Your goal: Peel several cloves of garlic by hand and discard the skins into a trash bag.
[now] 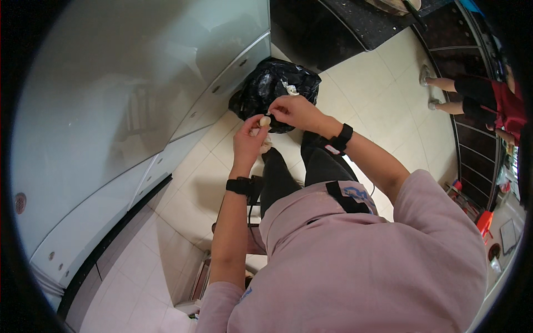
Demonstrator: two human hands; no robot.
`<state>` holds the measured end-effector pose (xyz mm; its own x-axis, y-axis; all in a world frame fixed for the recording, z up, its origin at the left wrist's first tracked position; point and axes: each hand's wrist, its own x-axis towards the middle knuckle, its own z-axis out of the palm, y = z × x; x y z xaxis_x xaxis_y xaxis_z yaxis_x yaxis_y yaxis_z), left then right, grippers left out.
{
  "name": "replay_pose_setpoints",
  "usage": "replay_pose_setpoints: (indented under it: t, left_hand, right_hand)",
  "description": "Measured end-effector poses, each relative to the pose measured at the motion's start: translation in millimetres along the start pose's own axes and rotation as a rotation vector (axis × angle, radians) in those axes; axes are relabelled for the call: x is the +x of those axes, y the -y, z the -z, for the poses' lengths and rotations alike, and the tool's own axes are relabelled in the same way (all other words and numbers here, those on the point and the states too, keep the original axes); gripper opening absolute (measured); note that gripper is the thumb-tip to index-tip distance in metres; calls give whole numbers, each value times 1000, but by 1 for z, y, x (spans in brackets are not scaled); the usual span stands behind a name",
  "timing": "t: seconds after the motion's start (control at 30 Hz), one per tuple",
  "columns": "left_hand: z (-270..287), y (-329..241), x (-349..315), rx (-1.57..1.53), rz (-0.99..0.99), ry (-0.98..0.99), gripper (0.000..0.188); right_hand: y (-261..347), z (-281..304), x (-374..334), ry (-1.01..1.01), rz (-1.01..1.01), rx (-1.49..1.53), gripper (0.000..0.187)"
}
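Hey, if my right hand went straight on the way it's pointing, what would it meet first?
Probably the pale round piece in your left hand, just beyond the fingertips of your right hand, though depth is hard to judge from this one view.

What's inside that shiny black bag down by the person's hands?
A whitish scrap shows at the black bag, beyond the right hand; inside or on top, I can't tell. The bag itself and that hand cover whatever else might be inside.
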<state>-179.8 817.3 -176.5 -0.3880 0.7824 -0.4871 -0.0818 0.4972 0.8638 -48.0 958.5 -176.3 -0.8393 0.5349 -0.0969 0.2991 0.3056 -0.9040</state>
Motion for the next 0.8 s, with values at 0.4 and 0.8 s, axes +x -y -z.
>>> replay_pose_setpoints:
  t: [0.4, 0.8]
  left_hand:
    - [-1, 28, 1, 106, 12, -154, 27]
    - [-11, 116, 31, -171, 301, -114, 27]
  right_hand:
    - [-93, -58, 30, -84, -303, -319, 25]
    - [-247, -101, 39, 14, -462, -275, 23]
